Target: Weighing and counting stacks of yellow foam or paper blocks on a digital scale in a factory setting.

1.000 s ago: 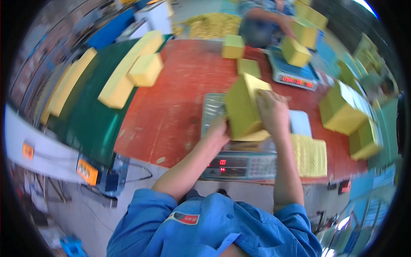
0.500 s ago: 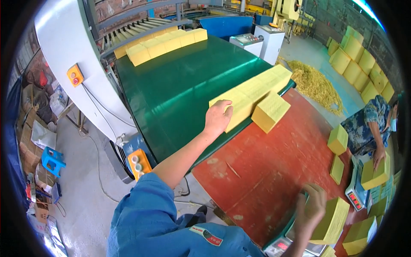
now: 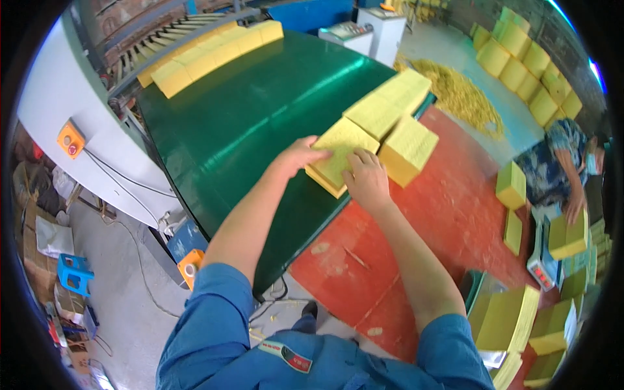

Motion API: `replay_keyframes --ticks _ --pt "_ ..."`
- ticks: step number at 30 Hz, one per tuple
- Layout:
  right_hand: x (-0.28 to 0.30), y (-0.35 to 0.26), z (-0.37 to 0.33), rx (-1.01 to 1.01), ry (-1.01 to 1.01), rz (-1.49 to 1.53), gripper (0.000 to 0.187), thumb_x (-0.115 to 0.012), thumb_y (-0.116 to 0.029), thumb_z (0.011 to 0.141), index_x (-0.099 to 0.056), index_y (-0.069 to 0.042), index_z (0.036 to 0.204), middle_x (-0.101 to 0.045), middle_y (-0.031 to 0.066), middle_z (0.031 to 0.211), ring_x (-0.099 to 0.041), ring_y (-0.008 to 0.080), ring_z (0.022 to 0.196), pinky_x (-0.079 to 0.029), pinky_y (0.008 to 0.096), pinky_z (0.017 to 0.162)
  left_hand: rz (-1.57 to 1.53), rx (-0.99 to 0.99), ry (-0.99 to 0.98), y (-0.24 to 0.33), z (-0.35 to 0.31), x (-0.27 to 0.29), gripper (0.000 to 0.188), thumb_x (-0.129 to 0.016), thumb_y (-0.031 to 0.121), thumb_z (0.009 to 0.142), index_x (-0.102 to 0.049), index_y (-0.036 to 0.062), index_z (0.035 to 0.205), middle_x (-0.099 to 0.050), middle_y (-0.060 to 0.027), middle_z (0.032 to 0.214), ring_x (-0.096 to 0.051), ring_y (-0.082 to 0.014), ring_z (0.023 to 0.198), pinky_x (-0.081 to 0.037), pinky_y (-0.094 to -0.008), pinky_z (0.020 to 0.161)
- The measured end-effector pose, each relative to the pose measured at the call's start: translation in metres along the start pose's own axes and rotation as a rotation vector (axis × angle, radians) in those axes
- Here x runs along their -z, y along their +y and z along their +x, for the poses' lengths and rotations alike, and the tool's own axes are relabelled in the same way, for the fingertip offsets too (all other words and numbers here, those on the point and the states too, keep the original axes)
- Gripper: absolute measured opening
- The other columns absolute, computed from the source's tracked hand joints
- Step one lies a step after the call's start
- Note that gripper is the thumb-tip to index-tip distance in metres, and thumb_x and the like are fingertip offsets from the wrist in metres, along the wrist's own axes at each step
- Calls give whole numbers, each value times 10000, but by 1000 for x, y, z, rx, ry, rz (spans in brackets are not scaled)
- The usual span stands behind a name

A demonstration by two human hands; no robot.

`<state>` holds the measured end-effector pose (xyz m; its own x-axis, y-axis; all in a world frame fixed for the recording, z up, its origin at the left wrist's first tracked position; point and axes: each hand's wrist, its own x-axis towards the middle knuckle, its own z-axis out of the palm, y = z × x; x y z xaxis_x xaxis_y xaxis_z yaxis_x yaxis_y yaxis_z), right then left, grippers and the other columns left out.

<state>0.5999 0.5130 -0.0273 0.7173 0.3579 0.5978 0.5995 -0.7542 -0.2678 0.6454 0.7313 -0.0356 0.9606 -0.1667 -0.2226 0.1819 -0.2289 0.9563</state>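
Note:
Both my hands grip a yellow block [image 3: 343, 138] that looks like a thick stack of paper, at the near end of a row on the green conveyor belt [image 3: 260, 117]. My left hand [image 3: 298, 158] is closed on its left side, thumb over the top. My right hand [image 3: 369, 181] holds its right front side, fingers bent over the top edge. A thin layer shows along the block's lower front edge. Further along the row lie more yellow blocks [image 3: 390, 97]. One separate yellow block [image 3: 409, 149] sits beside the row, at the red table's edge.
The worn red table [image 3: 416, 234] adjoins the belt. At right are yellow blocks [image 3: 510, 318], a scale [image 3: 541, 260] and a co-worker [image 3: 552, 162] with a hand on a block. Another block row [image 3: 214, 55] lies by the rollers. Yellow shreds [image 3: 461, 94] cover the floor beyond.
My right hand has moved from the scale at lower right to the block on the belt. The near block now stands angled apart from its row, between both hands. The view has shifted.

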Motion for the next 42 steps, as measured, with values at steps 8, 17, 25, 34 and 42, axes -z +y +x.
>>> replay_keyframes --ticks 8,17,25,34,42 --pt "116 9 -44 -135 -224 -38 247 -629 -254 805 -673 -51 939 -683 144 951 -644 315 964 -491 462 819 138 83 -511 31 -60 -109 676 -761 299 805 -504 63 1384 -609 -68 1263 -538 -174 1193 -398 -346 1045" --pt "239 -5 -211 -585 -786 105 508 -573 -471 882 -603 -58 1176 -678 211 1068 -632 383 1035 -483 448 887 36 -190 -427 19 -182 -236 701 -721 352 837 -473 23 1403 -493 -103 1428 -483 -239 1286 -385 -375 1062" --pt "260 -44 -298 -610 -674 117 637 -540 -571 882 -542 19 1122 -692 231 978 -677 378 937 -525 474 813 -893 344 413 -83 -399 -308 800 -539 555 933 -241 85 1508 -417 -205 1426 -427 -312 1309 -360 -545 1038" --pt "269 -87 -352 -594 -527 188 626 -551 -570 878 -541 34 1043 -696 225 874 -705 356 805 -552 468 721 -983 73 29 -55 -455 -345 576 -339 461 1043 -359 65 1461 -429 -118 1475 -443 -276 1333 -359 -435 1100" --pt "356 -88 -394 -699 -270 755 715 -607 -518 884 -506 60 1293 -651 269 1132 -654 385 1033 -522 435 880 -367 -24 -5 -13 -473 -330 492 -429 306 991 -420 34 1401 -518 -170 1364 -531 -282 1236 -428 -437 1051"
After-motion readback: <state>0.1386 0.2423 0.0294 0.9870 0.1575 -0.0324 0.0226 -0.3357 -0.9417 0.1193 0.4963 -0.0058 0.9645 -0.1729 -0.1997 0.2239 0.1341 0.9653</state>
